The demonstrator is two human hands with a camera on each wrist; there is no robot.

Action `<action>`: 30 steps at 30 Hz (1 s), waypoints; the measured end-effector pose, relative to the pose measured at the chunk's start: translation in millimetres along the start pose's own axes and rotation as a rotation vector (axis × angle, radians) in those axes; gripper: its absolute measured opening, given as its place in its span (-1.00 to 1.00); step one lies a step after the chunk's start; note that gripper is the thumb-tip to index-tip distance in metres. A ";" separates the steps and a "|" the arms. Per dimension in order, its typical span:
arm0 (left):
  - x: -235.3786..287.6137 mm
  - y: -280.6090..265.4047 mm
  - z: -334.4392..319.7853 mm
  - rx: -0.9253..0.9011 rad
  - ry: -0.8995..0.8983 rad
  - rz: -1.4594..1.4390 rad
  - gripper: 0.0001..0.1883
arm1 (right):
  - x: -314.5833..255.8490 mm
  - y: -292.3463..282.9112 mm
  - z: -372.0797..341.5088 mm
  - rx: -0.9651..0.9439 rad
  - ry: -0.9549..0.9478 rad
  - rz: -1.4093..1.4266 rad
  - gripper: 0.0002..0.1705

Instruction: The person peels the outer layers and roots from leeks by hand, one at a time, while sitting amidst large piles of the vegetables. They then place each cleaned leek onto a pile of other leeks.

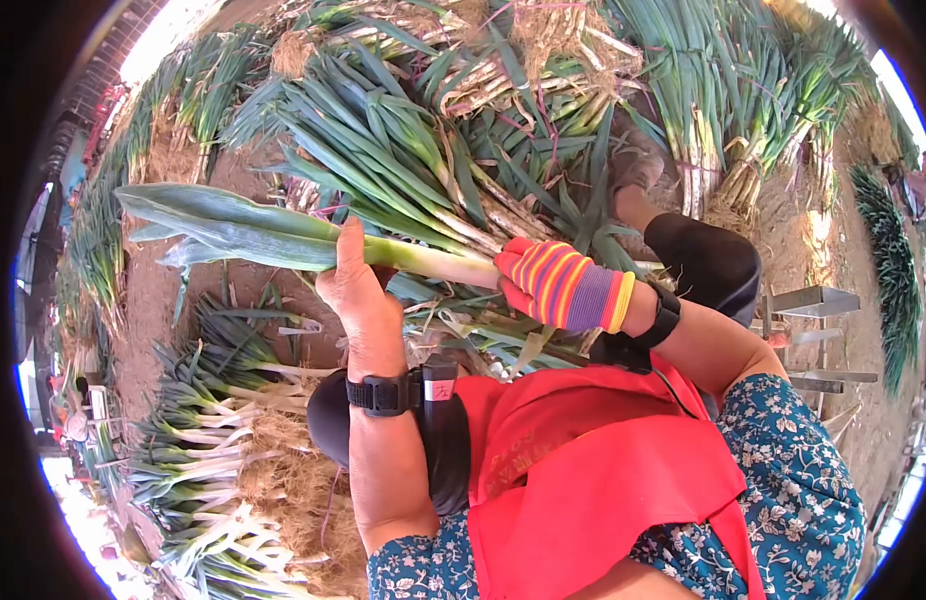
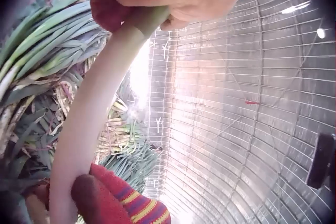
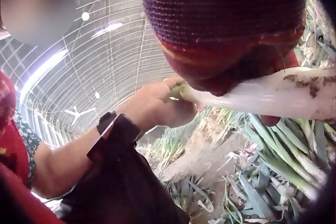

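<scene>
A single leek (image 1: 438, 262) stretches across in front of the body, its broad green leaves to the left and its pale shank to the right. My bare left hand (image 1: 363, 292) grips it where green turns to white, thumb up along the stalk. Farther along, my right hand (image 1: 568, 285), in a striped glove with red fingers, holds the lower white end. The left wrist view shows the smooth white shank (image 2: 86, 113) running between both hands. In the right wrist view, brown dirt marks the shank's base (image 3: 310, 87) beyond the glove.
A bundle of leeks (image 1: 383, 150) lies just ahead of the hands. Rows of rooted leeks (image 1: 223, 430) cover the ground at the lower left, and more bundles (image 1: 698, 140) stand at the upper right. A metal stand (image 1: 818, 302) is at the right. A ribbed arched roof (image 2: 226, 87) rises overhead.
</scene>
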State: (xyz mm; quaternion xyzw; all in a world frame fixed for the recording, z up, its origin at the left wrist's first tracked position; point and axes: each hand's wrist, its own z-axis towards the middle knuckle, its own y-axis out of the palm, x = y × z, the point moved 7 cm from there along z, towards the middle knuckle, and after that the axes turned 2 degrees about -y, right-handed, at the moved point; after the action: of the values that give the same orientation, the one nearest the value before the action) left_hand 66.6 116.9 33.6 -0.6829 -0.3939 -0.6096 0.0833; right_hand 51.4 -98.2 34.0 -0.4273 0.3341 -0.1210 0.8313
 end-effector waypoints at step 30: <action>24.8 5.3 6.7 -0.456 0.002 -0.332 -0.63 | 150.1 53.3 -168.2 -0.848 0.310 -0.398 -0.82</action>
State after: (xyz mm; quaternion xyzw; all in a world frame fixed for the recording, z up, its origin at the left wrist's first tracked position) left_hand 73.8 128.1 56.2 -0.6096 -0.3528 -0.6884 -0.1730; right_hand 48.2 -244.9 -145.3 -0.7604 0.3856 -0.1929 0.4857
